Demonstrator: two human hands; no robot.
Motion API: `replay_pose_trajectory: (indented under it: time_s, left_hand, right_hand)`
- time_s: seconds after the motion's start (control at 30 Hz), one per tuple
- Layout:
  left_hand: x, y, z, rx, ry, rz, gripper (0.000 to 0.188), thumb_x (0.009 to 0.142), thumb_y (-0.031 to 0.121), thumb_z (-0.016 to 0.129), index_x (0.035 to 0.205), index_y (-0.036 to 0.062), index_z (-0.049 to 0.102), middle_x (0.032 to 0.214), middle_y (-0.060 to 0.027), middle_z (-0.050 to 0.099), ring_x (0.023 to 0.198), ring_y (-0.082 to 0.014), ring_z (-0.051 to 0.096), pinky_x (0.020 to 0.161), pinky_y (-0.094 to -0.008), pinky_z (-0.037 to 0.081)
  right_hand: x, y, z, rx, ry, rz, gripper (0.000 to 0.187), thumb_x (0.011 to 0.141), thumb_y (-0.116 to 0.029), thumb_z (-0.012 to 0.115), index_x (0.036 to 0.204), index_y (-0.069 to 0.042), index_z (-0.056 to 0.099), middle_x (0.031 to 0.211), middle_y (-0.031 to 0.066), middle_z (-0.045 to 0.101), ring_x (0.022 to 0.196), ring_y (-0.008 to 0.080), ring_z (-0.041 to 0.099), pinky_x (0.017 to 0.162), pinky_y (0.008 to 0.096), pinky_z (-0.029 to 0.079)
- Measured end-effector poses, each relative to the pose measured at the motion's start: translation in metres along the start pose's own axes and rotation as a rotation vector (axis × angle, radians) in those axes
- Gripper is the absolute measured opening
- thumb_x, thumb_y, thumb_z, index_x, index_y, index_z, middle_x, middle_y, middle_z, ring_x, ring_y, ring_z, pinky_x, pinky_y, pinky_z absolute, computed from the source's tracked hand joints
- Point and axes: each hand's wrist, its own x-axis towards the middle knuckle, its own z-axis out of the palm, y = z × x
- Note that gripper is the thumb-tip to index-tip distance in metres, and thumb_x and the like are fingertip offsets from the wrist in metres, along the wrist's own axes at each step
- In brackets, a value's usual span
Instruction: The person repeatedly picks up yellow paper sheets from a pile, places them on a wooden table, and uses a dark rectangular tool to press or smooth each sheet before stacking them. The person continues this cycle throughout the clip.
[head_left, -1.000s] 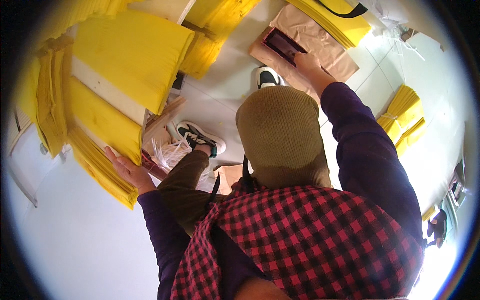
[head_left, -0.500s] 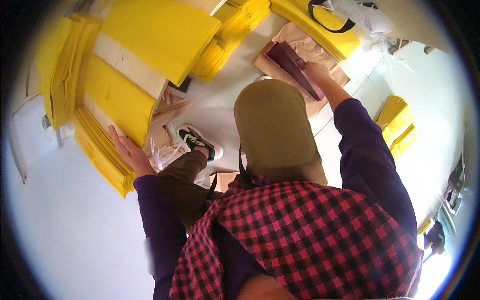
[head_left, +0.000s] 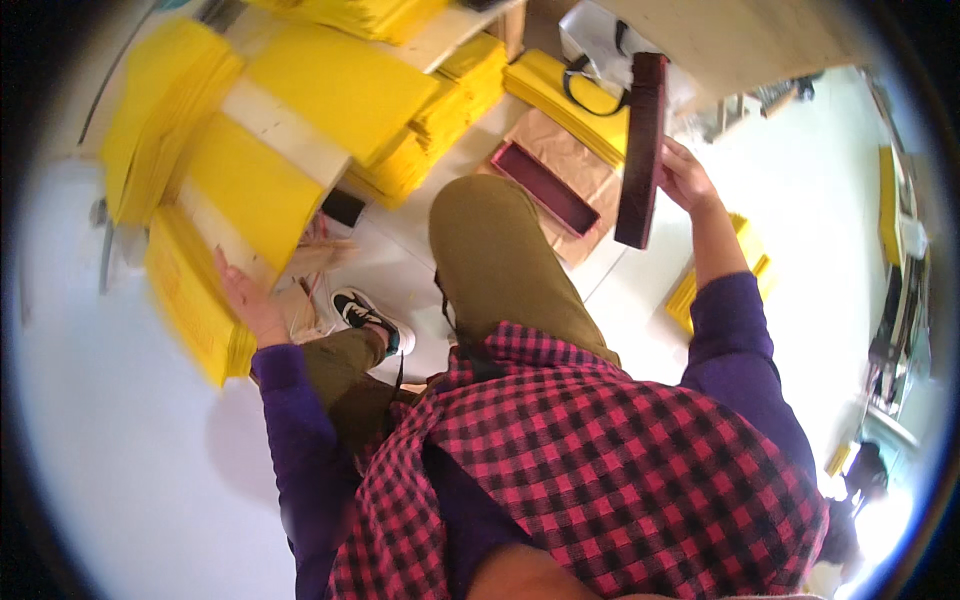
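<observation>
My right hand grips a long, narrow dark maroon block from its right side. The block hangs raised and nearly upright in the view, and my palm hides how I hold it. To its left, a shallow oblong tray with a dark red inside lies on brown paper. My left hand is open, its fingers stretched along the edge of a yellow stack of flat sheets. Beside it, a yellow sheet lies on top, next to a bare pale strip.
More yellow stacks stand at the far left, and another lies beyond the paper. A clear plastic bag and a black strap are at the back. My raised knee is between my hands. A small yellow pile sits at the right.
My right hand has lifted the maroon block off the tray, up and to the right, so the tray's inside now shows. My left hand stays by the yellow stack; the view has shifted.
</observation>
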Motion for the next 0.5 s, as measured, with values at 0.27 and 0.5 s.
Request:
replay_pose_trajectory:
  time_s: [0.27, 0.5]
  left_hand:
    - [-0.064, 0.018, 0.001, -0.425, 0.292, -0.267, 0.037, 0.095, 0.027, 0.033, 0.113, 0.0002, 0.050, 0.113, -0.0122, 0.053, 0.106, -0.0235, 0.047, 0.093, -0.0313, 0.033]
    - [-0.089, 0.014, 0.023, -0.981, 0.215, -0.882, 0.024, 0.089, 0.029, 0.046, 0.098, 0.0070, 0.054, 0.091, -0.0033, 0.056, 0.082, -0.0127, 0.050, 0.069, -0.0281, 0.040]
  right_hand:
    - [0.007, -0.115, 0.133, -0.405, -0.124, -0.279, 0.027, 0.089, -0.028, 0.051, 0.096, -0.002, 0.055, 0.057, -0.0033, 0.048, 0.045, 0.0040, 0.038, 0.042, 0.0172, 0.028]
    - [0.038, -0.148, 0.284, -0.707, -0.292, -0.365, 0.026, 0.088, -0.026, 0.053, 0.093, -0.001, 0.056, 0.057, -0.0037, 0.047, 0.046, 0.0034, 0.038, 0.041, 0.0169, 0.027]
